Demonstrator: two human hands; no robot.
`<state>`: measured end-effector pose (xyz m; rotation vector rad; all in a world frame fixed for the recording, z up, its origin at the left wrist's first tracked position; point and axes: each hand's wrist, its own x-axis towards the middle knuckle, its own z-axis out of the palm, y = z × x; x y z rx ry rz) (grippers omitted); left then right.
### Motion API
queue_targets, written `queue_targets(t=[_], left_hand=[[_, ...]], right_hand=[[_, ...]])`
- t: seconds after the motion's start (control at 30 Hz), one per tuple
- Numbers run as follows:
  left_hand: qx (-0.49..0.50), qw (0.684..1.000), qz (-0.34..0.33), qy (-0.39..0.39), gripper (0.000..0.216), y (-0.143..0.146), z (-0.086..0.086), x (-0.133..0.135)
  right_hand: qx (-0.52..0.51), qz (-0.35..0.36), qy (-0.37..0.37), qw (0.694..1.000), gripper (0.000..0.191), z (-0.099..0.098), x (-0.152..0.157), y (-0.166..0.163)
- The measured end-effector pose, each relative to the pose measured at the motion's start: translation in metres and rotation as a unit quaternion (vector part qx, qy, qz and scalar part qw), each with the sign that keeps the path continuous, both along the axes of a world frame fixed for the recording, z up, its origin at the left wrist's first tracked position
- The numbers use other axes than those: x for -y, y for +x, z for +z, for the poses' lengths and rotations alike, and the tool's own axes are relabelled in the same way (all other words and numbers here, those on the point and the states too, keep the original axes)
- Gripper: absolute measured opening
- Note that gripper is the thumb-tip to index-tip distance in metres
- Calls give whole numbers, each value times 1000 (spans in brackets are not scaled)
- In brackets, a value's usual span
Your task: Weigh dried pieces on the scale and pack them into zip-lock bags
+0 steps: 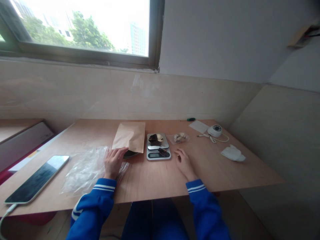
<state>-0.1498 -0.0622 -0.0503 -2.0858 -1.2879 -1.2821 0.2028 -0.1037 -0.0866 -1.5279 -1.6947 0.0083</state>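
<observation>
My left hand (113,162) lies flat on the wooden table (155,180), fingers stretched over the edge of a heap of clear plastic bags (85,170) and touching a dark object (130,154) under a brown paper bag (130,136). My right hand (184,163) rests on the table with fingers loosely apart, holding nothing, just right of a small digital kitchen scale (158,146). The scale's plate carries a dark piece and a pale round item. A small clear bag (179,137) with light-coloured pieces lies behind my right hand.
A large phone or tablet (37,179) on a white cable lies at the left edge. At the right back are a white dome-shaped device (215,130) with cord, a white paper (198,126), a green object (191,119) and crumpled white material (233,153). A wall and window stand behind.
</observation>
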Motion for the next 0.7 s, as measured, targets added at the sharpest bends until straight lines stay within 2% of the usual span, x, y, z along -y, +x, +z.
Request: queue_targets(t=[0.23, 0.43, 0.57, 0.7], left_hand=[[-8, 1000, 5, -3, 18, 0, -1, -1], [-4, 1000, 7, -3, 18, 0, -1, -1], [-2, 1000, 8, -3, 17, 1, 0, 0], [2, 1000, 1, -5, 17, 1, -1, -2]], right_hand=[[66, -12, 29, 997, 25, 22, 0, -30], [95, -17, 0, 995, 16, 32, -15, -59], [59, -18, 20, 998, 13, 43, -21, -55], [8, -53, 44, 998, 17, 56, -32, -44]])
